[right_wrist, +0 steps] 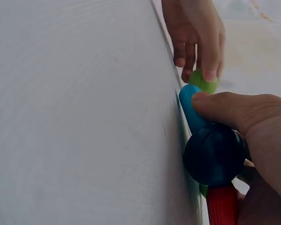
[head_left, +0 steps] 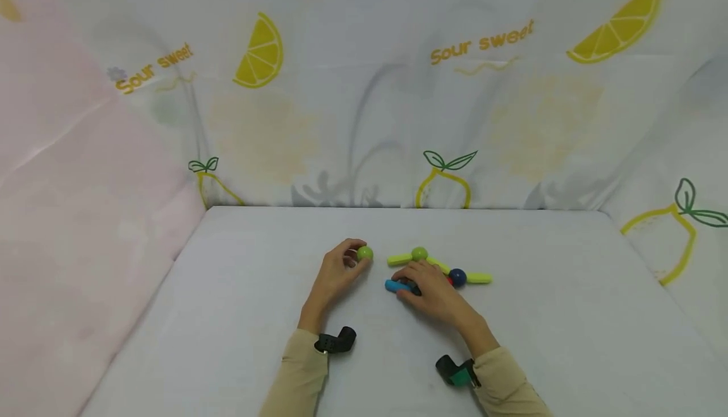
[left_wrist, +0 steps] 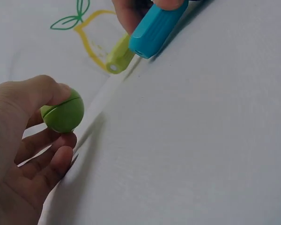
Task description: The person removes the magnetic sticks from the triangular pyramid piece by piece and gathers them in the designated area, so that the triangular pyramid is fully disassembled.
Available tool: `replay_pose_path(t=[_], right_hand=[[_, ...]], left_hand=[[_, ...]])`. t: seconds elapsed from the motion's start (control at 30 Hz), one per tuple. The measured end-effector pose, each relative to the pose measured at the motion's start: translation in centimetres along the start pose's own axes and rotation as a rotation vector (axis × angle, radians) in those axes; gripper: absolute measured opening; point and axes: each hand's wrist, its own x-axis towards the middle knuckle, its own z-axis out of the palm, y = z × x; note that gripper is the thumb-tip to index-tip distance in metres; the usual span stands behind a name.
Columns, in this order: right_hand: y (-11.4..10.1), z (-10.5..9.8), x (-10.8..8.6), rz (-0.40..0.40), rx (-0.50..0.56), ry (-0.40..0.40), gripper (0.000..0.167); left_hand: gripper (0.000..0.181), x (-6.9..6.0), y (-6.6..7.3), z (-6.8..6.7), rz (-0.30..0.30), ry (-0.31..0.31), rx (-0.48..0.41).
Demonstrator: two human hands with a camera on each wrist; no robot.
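Between thumb and fingers, my left hand (head_left: 335, 271) pinches a green ball (left_wrist: 64, 112), which has a groove round it in the left wrist view. To its right, my right hand (head_left: 432, 290) grips a blue stick (head_left: 396, 285), thumb on top. That stick meets a dark blue ball (right_wrist: 214, 154), and a red stick (right_wrist: 222, 206) runs on from the ball. Beyond the right hand, lime sticks (head_left: 479, 278) join a second green ball (head_left: 419, 253) and another dark blue ball (head_left: 457, 277). The right hand partly covers these joined pieces in the head view.
All the pieces lie on or just above a white table (head_left: 239, 316). Behind it hangs a pale cloth (head_left: 364, 88) printed with lemons and lettering. A dark camera is strapped to each wrist.
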Motion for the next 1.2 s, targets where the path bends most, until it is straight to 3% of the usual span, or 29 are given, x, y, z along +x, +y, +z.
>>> replay_pose_path(t=[0.17, 0.43, 0.7, 0.87, 1.07, 1.13, 1.2], right_hand=[[0.2, 0.0, 0.0, -0.012, 0.023, -0.005, 0.023], [0.3, -0.6, -0.3, -0.035, 0.038, 0.021, 0.019], [0.7, -1.9, -1.3, -0.010, 0.059, 0.071, 0.013], [0.5, -2.1, -1.6, 0.030, 0.061, -0.015, 0.015], [0.9, -2.7, -2.2, 0.026, 0.056, -0.070, 0.020], [1.0, -2.8, -2.3, 0.029, 0.061, -0.068, 0.021], [1.1, -2.9, -2.4, 0.029, 0.078, -0.069, 0.022]], left_hand=[[0.030, 2.0, 0.4, 0.4, 0.004, 0.022, 0.042], [0.032, 6.0, 1.1, 2.1, 0.068, -0.030, 0.097], [0.032, 8.1, 1.2, 3.3, 0.075, -0.057, 0.154], [0.033, 8.0, 0.6, 3.2, 0.054, -0.073, 0.193], [0.050, 7.6, 0.8, 2.7, 0.029, -0.147, 0.198], [0.052, 7.2, 0.9, 2.6, 0.042, -0.119, 0.195], [0.045, 6.3, 1.1, 2.4, 0.084, -0.043, 0.195]])
